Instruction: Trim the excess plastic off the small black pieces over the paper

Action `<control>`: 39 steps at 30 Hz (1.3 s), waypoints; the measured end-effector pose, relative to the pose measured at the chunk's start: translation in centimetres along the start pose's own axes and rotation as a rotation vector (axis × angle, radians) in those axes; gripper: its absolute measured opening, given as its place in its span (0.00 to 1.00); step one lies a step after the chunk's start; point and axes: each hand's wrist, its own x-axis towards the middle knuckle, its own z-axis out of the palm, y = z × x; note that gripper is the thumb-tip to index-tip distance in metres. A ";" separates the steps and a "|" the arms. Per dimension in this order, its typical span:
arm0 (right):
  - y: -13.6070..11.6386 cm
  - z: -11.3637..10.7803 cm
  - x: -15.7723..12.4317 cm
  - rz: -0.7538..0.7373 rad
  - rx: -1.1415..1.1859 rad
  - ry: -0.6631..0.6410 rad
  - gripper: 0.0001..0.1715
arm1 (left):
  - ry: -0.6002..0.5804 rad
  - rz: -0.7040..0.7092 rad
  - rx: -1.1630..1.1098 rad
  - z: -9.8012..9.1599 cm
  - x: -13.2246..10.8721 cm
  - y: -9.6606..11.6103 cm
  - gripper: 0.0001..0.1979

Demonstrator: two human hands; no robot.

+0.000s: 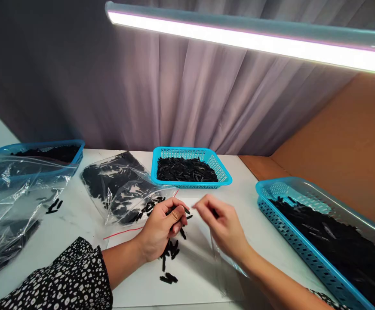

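My left hand point(163, 224) is closed around several small black pieces, some of them poking out by the thumb and fingertips. Just to its right, my right hand point(221, 219) has its thumb and forefinger pinched together; whatever lies between them is too small or blurred to name. Loose black pieces point(171, 249) are scattered on the white sheet point(142, 282) below my left hand. Behind that hand lies an open clear zip bag point(119, 185) with a red strip, holding many black pieces. Clear plastic point(221, 267) lies under my right wrist.
A blue basket point(224, 177) of black pieces stands at the back centre, a larger one point(290, 228) at the right, another point(81, 150) at the back left. A clear bag point(16, 193) covers the left side. A lamp point(239, 36) hangs above.
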 end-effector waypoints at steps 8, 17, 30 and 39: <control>4.4 -2.2 7.9 -0.096 -0.391 0.091 0.23 | -0.133 -0.083 -0.064 -0.7 0.2 0.1 0.21; 0.9 -5.2 -0.9 -0.142 -0.553 -0.699 0.20 | -0.268 -0.201 -0.053 -1.2 0.5 -0.1 0.18; -0.3 -3.9 -4.7 -0.455 -0.057 0.157 0.13 | -0.253 -0.178 0.045 -0.7 0.0 0.2 0.20; -0.4 0.3 -4.5 -0.391 -0.021 0.148 0.11 | -0.237 -0.140 0.055 -0.4 -0.2 0.0 0.22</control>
